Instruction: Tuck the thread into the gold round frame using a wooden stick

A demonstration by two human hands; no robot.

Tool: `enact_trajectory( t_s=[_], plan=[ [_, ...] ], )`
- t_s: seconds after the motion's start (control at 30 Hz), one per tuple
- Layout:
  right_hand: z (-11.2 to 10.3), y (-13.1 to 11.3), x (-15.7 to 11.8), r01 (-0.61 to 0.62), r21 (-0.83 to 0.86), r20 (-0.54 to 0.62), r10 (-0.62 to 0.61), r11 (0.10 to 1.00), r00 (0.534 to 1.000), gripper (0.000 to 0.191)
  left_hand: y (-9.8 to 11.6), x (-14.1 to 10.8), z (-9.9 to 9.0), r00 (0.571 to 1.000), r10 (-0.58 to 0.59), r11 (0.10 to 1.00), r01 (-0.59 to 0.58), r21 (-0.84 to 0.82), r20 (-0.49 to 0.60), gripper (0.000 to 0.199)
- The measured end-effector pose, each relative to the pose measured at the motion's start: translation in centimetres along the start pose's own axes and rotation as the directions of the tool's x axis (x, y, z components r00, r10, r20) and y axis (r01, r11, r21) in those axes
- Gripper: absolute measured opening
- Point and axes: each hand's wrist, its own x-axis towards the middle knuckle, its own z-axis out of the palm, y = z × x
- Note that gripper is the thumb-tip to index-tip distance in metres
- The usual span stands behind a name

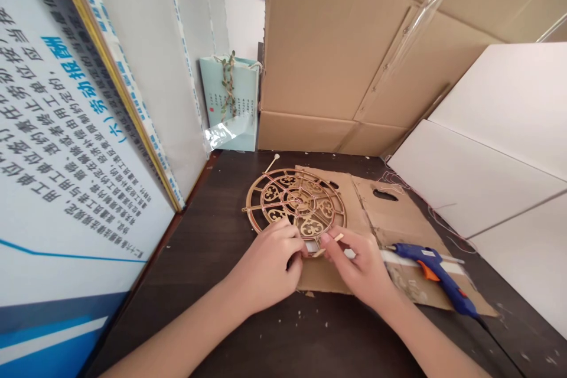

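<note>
A round openwork wooden disc [325,208] with scroll-shaped cutouts and reddish lines along its rings lies partly on flat cardboard [325,277]. My left hand [274,257] is at its near left edge, fingers curled closed round the rim; the fingertips are partly hidden. Just to the right, my right hand [361,257] pinches a thin, pale wooden stick [337,238] between thumb and forefinger, slanting over the near rim. A small whitish piece shows between the hands, under the rim. Beyond the disc, a thin stick with a white tip [276,157] points away.
A blue glue gun [427,257] with an orange trigger rests on the cardboard at right, its cord trailing forward. Thin wires [443,218] lie near white boxes [491,165]. Behind stand a pale green bag [241,94] and a large cardboard wall [328,47]. A printed panel [80,100] borders the left.
</note>
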Motion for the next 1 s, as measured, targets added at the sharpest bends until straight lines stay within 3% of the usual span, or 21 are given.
enact_trajectory(
  t_s=[0.17, 0.4, 0.6, 0.8, 1.0],
  plan=[
    [-0.1, -0.1, -0.1, 0.011, -0.012, -0.008, -0.012, 1.0, 1.0, 0.041, -0.1, 0.1, 0.0, 1.0, 0.002, 1.0, -0.002, -0.003, -0.007, 0.026],
    [-0.2, -0.1, -0.2, 0.012, -0.014, -0.114, -0.013, 1.0, 0.993, 0.039, 0.0, -0.2, 0.0, 1.0, 0.012, 1.0, -0.012, -0.016, -0.017, 0.025],
    [-0.3, -0.4, -0.7, 0.044, 0.057, -0.153, -0.034, 0.997, 0.988, 0.032, 0.3, 0.0, -0.6, 0.997, 0.029, 0.998, -0.032, -0.046, -0.07, 0.02],
    [-0.1, -0.2, -1.3, 0.034, 0.312, -0.168, 0.02, 0.95, 0.986, 0.029, 0.4, -0.2, -0.4, 0.991, 0.089, 0.994, -0.094, -0.047, -0.103, 0.017],
    [0.4, -0.1, -1.3, -0.014, 0.497, -0.138, 0.096, 0.867, 0.986, 0.034, 0.8, -0.3, -0.3, 0.971, 0.101, 0.988, -0.123, -0.091, -0.215, 0.015]
  ],
)
